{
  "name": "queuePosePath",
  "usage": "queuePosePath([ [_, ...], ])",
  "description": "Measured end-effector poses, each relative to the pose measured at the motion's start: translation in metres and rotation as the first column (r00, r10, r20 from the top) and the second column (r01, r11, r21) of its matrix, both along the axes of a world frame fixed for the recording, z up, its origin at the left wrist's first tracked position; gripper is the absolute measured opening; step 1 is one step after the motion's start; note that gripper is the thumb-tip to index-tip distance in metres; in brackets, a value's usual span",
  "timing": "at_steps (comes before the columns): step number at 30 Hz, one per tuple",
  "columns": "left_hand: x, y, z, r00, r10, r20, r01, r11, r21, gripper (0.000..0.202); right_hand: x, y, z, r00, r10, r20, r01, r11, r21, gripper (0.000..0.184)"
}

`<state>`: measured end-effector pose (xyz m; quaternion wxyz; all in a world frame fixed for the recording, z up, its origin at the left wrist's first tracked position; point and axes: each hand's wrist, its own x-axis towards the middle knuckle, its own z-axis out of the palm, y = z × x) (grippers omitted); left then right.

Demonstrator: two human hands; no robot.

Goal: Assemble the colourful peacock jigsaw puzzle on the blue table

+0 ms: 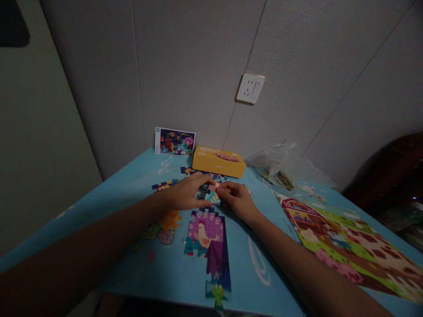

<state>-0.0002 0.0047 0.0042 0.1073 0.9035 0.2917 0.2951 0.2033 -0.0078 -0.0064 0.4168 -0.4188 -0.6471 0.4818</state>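
My left hand (187, 191) and my right hand (236, 198) meet over the blue table (112, 198), both pinched on a small cluster of jigsaw pieces (210, 193) held between their fingertips. Just below them lies a partly joined strip of puzzle (209, 240) showing a purple peacock and a green frog. Loose pieces (164, 185) lie to the left of my left hand, and another joined bit with orange leaves (165, 224) sits under my left forearm.
A yellow puzzle box (218, 161) lies behind the hands. A reference picture card (174, 141) leans on the wall. A clear plastic bag (284, 169) sits at the back right. A finished farm puzzle (346, 242) covers the right side. A wall socket (250, 88) is above.
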Motion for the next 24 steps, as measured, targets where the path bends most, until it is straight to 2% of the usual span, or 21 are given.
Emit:
queuePosePath([
  [13,-0.0001,-0.0021,0.0018,0.998,-0.051,-0.030,0.050,0.998,-0.040,0.044,0.0013,-0.0003,0.0005,0.993,0.002,0.119,-0.009,0.998,0.054,0.039],
  [24,-0.0008,-0.0040,0.0035,0.993,-0.078,-0.091,0.058,0.977,-0.206,0.045,0.0044,0.0030,-0.0011,0.951,0.021,0.310,-0.064,0.989,0.131,0.031],
])
